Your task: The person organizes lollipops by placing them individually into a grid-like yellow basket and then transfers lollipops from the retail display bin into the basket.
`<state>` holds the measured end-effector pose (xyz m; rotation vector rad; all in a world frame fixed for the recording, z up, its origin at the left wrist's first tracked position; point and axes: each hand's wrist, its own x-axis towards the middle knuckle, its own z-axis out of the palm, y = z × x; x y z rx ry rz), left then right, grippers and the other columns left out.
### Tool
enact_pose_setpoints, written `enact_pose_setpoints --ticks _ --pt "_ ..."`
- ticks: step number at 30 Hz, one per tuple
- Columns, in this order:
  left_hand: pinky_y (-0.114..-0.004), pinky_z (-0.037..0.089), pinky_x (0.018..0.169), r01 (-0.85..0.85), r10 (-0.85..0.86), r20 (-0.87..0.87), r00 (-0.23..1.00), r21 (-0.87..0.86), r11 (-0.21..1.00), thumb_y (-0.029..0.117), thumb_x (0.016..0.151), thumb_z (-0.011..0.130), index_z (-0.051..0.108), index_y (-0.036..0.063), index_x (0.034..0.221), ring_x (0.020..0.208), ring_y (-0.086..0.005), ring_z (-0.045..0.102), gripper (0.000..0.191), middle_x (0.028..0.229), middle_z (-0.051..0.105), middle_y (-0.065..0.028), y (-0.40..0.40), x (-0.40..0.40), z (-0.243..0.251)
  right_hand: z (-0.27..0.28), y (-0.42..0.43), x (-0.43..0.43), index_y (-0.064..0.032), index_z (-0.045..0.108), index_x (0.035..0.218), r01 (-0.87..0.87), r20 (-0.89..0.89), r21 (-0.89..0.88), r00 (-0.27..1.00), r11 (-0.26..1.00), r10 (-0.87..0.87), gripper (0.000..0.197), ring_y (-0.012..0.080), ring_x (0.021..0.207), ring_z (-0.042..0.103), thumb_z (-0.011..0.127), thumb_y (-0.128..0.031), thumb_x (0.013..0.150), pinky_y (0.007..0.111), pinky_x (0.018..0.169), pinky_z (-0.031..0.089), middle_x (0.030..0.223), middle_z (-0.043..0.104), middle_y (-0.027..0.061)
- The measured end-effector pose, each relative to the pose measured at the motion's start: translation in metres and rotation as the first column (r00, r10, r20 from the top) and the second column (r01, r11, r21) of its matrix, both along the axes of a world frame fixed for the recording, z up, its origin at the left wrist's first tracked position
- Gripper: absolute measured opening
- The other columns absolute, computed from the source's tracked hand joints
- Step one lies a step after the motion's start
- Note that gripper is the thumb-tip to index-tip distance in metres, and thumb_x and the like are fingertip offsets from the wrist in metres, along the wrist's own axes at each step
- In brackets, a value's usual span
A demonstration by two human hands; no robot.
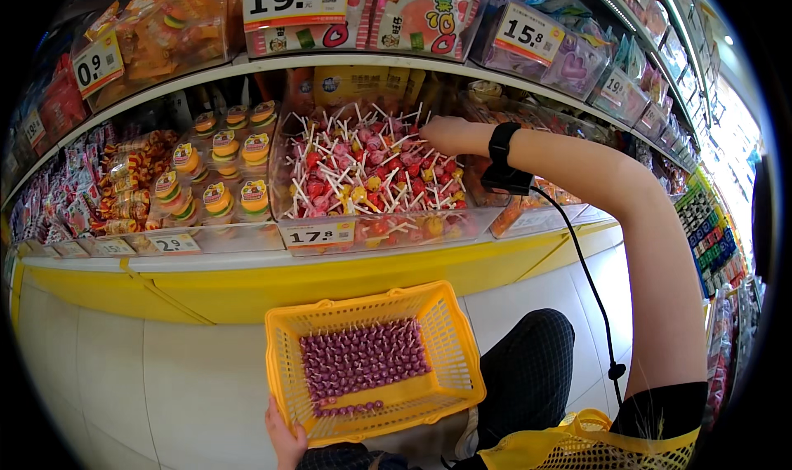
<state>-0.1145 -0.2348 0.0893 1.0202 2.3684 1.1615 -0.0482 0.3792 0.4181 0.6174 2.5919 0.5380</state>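
My right hand (442,135) reaches to the back right of a clear plastic bin (281,188) heaped with wrapped lollipops (365,173), mostly red, pink and yellow, their white sticks pointing every way. Its fingertips are hidden, so what they touch cannot be seen. Low in the view, my left hand (286,440) grips the near left corner of a yellow plastic basket (445,346). Inside the basket, purple-wrapped lollipops (365,355) stand in tight rows with sticks up. A separate short row lies nearer me, with a couple of pinkish lollipops (328,401) beside its left end.
Burger-shaped candies (218,199) in clear cups fill the bin to the left. Above the lollipops runs a white shelf edge (377,62) with bagged sweets. A black wrist device (506,161) trails a cable (588,266) beside my right arm. My knee (538,340) is right of the basket.
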Motion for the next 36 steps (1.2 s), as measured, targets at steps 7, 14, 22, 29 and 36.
enact_pose_setpoints --ticks 7,14,22,29,36 --pt "-0.050 0.032 0.105 0.034 -0.032 -0.046 0.998 0.034 0.999 0.007 0.074 0.052 0.024 -0.0089 0.146 0.119 -0.0452 0.042 0.079 0.133 0.044 -0.0307 -0.001 -0.001 0.000 0.023 -0.014 0.017 0.0011 0.071 0.084 -0.105 0.006 0.058 0.995 0.993 0.105 0.009 0.0363 0.078 0.067 0.064 -0.004 0.080 0.047 0.063 0.053 0.083 0.068 0.0156" --pt "-0.050 0.035 0.102 0.017 -0.013 -0.084 0.996 0.046 0.999 0.007 0.074 0.053 0.024 -0.0082 0.146 0.114 -0.0443 0.045 0.079 0.127 0.048 -0.0286 -0.002 -0.002 -0.009 0.003 -0.001 -0.001 0.0027 0.066 0.078 -0.345 -0.009 0.114 0.937 0.932 0.348 0.017 0.0383 0.069 0.062 0.058 -0.010 0.086 0.045 0.064 0.052 0.077 0.063 0.0170" --pt "-0.050 0.036 0.101 0.017 -0.011 -0.103 0.995 0.053 0.998 0.006 0.074 0.053 0.024 -0.0065 0.147 0.113 -0.0439 0.045 0.079 0.126 0.049 -0.0281 -0.001 0.002 -0.004 -0.004 -0.022 0.002 0.0005 0.072 0.084 -0.073 -0.065 0.075 0.995 0.995 0.078 0.015 0.0359 0.068 0.064 0.062 -0.008 0.078 0.045 0.057 0.051 0.076 0.066 0.0183" --pt "-0.050 0.035 0.103 0.033 -0.029 -0.124 0.992 0.029 0.999 0.007 0.076 0.054 0.023 -0.0049 0.148 0.114 -0.0443 0.045 0.079 0.127 0.048 -0.0279 -0.007 0.007 0.001 0.034 -0.060 0.035 -0.0005 0.069 0.085 0.025 -0.482 0.196 0.873 0.980 0.074 0.012 0.0378 0.084 0.069 0.061 -0.008 0.079 0.046 0.068 0.057 0.083 0.067 0.0215" --pt "-0.049 0.032 0.108 0.023 -0.024 -0.217 0.976 -0.006 1.000 0.011 0.085 0.055 0.027 -0.0029 0.148 0.124 -0.0432 0.042 0.070 0.137 0.044 -0.0275 -0.004 -0.003 0.000 0.095 -0.172 0.075 -0.0028 0.060 0.089 -0.216 -0.527 0.458 0.715 0.862 0.459 0.007 0.0360 0.072 0.065 0.057 -0.008 0.088 0.043 0.062 0.051 0.075 0.064 0.0175"
